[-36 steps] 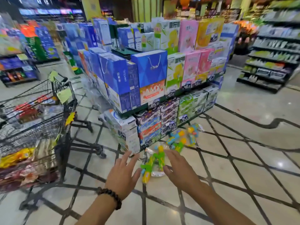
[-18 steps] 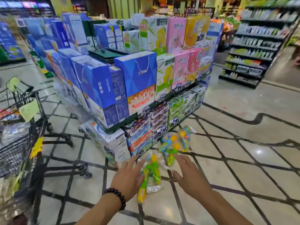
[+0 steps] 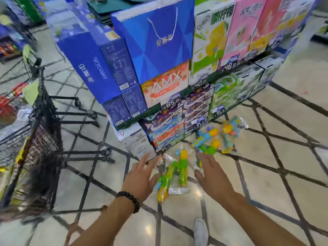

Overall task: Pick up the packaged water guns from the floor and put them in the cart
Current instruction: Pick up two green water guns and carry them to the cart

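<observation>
Water guns on the floor, hands spread

Your left hand (image 3: 142, 176) and right hand (image 3: 212, 176) flank the nearest packaged water gun (image 3: 174, 172), fingers straight, gripping nothing. More packaged guns (image 3: 215, 137) lie beyond, beside the stacked cartons (image 3: 170, 126). Your cart (image 3: 40, 132), far left, holds blurred packets.

1 view only: head cam, wide-angle, pitched forward and down at the floor (image 3: 266, 174), close over both forearms. Stacked boxes (image 3: 152, 39) fill the top of frame, cart (image 3: 40, 132) at left edge. Motion blur, worst left.
</observation>
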Available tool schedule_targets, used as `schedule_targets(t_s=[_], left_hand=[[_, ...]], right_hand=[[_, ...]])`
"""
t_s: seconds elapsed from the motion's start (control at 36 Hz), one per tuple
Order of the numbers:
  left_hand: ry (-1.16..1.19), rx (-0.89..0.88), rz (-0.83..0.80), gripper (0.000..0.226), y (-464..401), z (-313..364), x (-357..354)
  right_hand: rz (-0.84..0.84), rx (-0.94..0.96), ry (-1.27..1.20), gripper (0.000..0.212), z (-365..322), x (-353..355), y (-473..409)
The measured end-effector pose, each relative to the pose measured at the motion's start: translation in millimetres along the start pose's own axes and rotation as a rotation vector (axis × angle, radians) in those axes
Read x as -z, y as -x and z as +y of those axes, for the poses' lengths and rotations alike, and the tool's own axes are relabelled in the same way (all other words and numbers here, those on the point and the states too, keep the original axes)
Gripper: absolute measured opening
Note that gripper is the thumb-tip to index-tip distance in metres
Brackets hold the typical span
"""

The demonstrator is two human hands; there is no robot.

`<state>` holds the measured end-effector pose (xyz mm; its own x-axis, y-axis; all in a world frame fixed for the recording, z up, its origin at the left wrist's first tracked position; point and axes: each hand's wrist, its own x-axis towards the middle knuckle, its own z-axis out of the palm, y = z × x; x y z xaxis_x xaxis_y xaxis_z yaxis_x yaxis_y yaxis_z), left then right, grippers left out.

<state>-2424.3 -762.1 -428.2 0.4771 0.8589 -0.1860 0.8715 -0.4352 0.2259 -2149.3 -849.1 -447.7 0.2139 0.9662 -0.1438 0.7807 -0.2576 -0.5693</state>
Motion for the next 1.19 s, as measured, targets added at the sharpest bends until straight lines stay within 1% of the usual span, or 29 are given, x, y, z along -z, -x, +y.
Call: schedule_targets(t_s=[0.06, 0.17, 0.25, 0.31, 0.5, 0.58, 0.64, 0.69, 0.81, 0.92, 1.0, 1.08, 1.19], left_hand=[[0.015, 0.061, -0.008, 0.064, -17, 2, -14], [0.030, 0.144, -0.059, 0.060, -47, -1, -56], [0.046, 0.171, -0.101, 0.063, -74, -11, -99], [0.051, 0.192, -0.119, 0.061, -92, -19, -134], [0.120, 0.251, -0.243, 0.059, -149, -62, -298], [0.131, 0.238, -0.270, 0.060, -166, -79, -371], [0.088, 0.258, -0.326, 0.061, -178, -89, -416], [0.035, 0.284, -0.376, 0.062, -190, -106, -465], [0.063, 0.357, -0.437, 0.064, -212, -143, -569], [0.049, 0.398, -0.482, 0.066, -227, -177, -659], [0.047, 0.403, -0.482, 0.070, -236, -197, -708], [0.022, 0.372, -0.461, 0.075, -244, -211, -745], [0.029, 0.351, -0.421, 0.076, -256, -225, -782]], right_hand=[[-0.006, 0.003, -0.013, 0.067, 15, -7, -24], [-0.039, -0.020, -0.025, 0.065, 43, -38, -66], [-0.073, -0.022, -0.042, 0.059, 68, -76, -92], [-0.091, -0.030, -0.029, 0.058, 86, -108, -109], [-0.168, -0.110, 0.005, 0.060, 168, -243, -151], [-0.241, -0.156, 0.040, 0.062, 207, -308, -167], [-0.290, -0.181, 0.070, 0.062, 234, -351, -176], [-0.310, -0.167, 0.065, 0.062, 259, -396, -186], [-0.357, -0.179, 0.116, 0.064, 311, -480, -214], [-0.365, -0.180, 0.170, 0.064, 348, -545, -246], [-0.373, -0.189, 0.208, 0.064, 368, -585, -267], [-0.365, -0.220, 0.276, 0.067, 382, -621, -287], [-0.319, -0.276, 0.205, 0.078, 397, -665, -305]])
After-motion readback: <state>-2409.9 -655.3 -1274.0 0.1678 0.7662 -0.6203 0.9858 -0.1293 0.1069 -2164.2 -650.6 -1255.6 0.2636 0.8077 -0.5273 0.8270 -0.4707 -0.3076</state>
